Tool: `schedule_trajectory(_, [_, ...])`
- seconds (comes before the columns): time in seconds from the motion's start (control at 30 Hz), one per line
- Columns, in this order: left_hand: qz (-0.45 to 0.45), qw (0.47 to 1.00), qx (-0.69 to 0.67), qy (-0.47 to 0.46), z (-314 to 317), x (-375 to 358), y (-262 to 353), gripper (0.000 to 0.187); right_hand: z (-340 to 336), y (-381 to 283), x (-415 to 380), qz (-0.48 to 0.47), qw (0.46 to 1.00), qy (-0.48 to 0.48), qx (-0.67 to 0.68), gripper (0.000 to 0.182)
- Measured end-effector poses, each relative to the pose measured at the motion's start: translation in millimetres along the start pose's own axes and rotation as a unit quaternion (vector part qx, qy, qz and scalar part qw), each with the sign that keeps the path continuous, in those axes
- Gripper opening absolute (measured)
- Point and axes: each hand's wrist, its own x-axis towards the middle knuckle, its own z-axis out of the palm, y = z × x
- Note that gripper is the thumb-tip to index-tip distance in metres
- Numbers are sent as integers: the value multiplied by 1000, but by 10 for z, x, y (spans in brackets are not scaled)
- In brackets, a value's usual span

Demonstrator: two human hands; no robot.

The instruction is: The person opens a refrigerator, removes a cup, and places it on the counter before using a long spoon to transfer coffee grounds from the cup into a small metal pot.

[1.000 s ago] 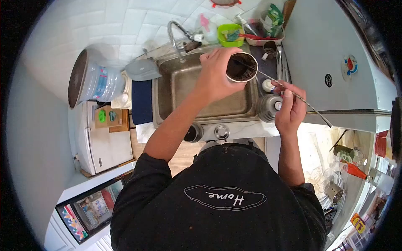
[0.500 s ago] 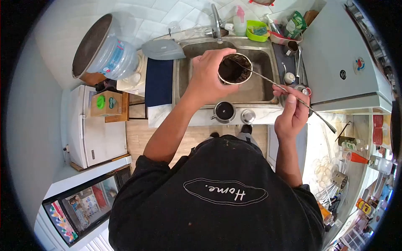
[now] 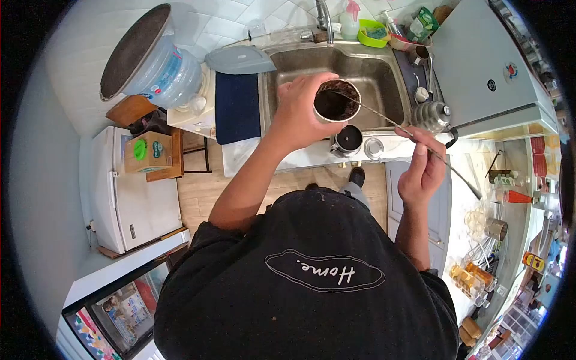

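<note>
My left hand [image 3: 294,117] is wrapped round a cup [image 3: 354,92] with a pale rim, its mouth tilted towards me. Dark, crumbly residue clings to the inner wall. Between the fingertips of my right hand [image 3: 422,169] is a long, thin bar spoon [image 3: 381,114] with a twisted shaft. The spoon's far end reaches inside the cup, where its tip is hard to see; the other end sticks out past my hand. Just below the cup, on the counter edge, stand a metal pitcher [image 3: 348,141] with dark contents and a small round metal lid-like piece [image 3: 373,148].
Behind the cup lies the steel sink [image 3: 303,63] with its faucet [image 3: 326,24]. A dark blue mat [image 3: 237,111] is at its left. On the right stand a ribbed metal vessel [image 3: 431,116] and a fridge-like white cabinet [image 3: 480,72]. A large water bottle [image 3: 171,75] is at far left.
The view and my body have shifted, so sink, pitcher and counter appear farther up and right. Both hands keep their hold, with the spoon still in the cup.
</note>
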Motion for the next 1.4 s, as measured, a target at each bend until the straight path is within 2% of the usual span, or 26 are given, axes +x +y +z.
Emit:
schedule_trajectory(0.17, [-32,999,-26,-13,-27,-185,-62,75,82,2,-136,94,991,91,39,18])
schedule_trajectory(0.23, [-61,998,-11,-18,-21,-308,-107,75,46,36,-194,128,979,125,102,19])
schedule_trajectory(0.4, [-182,979,-96,-7,100,-864,-340,74,-136,61,-389,172,965,157,123,19])
schedule_trajectory(0.5, [-239,965,-104,31,289,-1278,-485,75,-201,122,-568,169,978,123,21,20])
schedule_trajectory(0.63, [-262,963,-65,12,525,-1616,-772,75,-126,185,-713,185,977,31,-104,20])
schedule_trajectory(0.77, [-233,972,-20,-16,659,-1668,-868,78,-47,262,-795,183,970,-1,-162,17])
schedule_trajectory(0.87, [-203,979,-14,-12,731,-1673,-878,77,20,203,-782,196,966,-14,-171,17])
schedule_trajectory(1.2, [-205,978,2,-40,887,-1698,-928,80,159,370,-885,207,952,-30,-224,16])
schedule_trajectory(1.3, [-218,975,-16,-47,917,-1729,-1002,82,101,369,-920,196,944,-46,-261,16])
schedule_trajectory(1.4, [-232,971,-9,-57,898,-1720,-988,84,117,362,-908,143,955,-55,-254,16])
